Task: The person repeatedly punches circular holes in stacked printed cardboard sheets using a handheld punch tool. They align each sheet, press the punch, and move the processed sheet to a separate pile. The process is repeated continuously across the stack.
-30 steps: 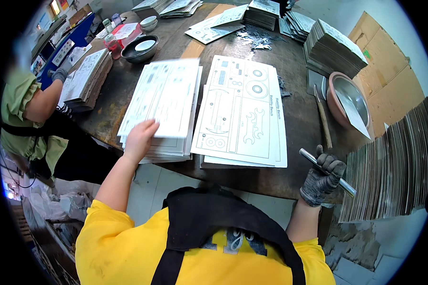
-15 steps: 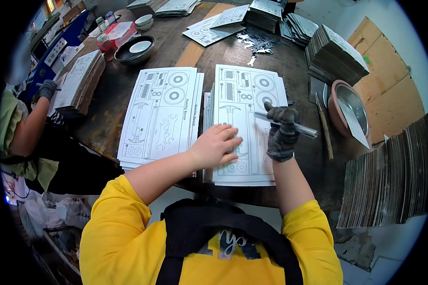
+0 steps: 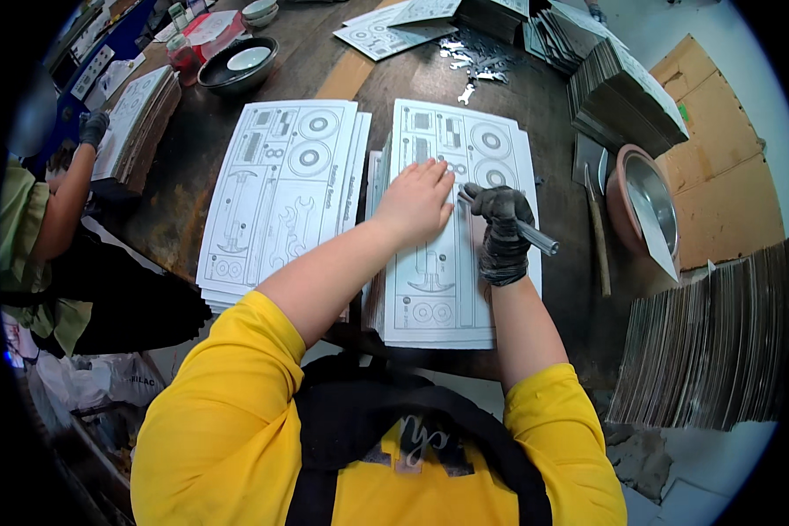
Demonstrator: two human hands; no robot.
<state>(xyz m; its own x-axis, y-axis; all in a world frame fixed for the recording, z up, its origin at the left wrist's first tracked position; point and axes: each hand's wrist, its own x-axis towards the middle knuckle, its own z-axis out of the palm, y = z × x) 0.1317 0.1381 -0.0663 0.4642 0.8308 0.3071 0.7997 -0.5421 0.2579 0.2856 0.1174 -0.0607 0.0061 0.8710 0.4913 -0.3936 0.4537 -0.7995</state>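
A stack of printed boards [image 3: 430, 320] with line drawings of tools and wheels lies in front of me. My bare left hand [image 3: 416, 202] rests on its top sheet, palm down with the fingers stretched out. My right hand [image 3: 504, 235], in a dark glove, is closed around a slim, shiny metal tool [image 3: 539, 238]. The tool's tip points left, close to my left fingers and low over the sheet; whether it touches cannot be made out. Just to the left lies a second stack of similar printed boards [image 3: 263, 202].
Beyond the stacks are loose small metal wrench shapes [image 3: 478, 66]. At right sit a pinkish metal bowl [image 3: 627, 197], a long-handled tool [image 3: 599, 228] and upright board stacks [image 3: 701, 342]. A dark bowl [image 3: 239, 77] stands at far left; a co-worker's gloved hand [image 3: 93, 128] is by another stack.
My left hand has slid farther up the sheet. The right hand, still holding the metal tool, has shifted slightly left and nearer to me. The whole view has tilted a little.
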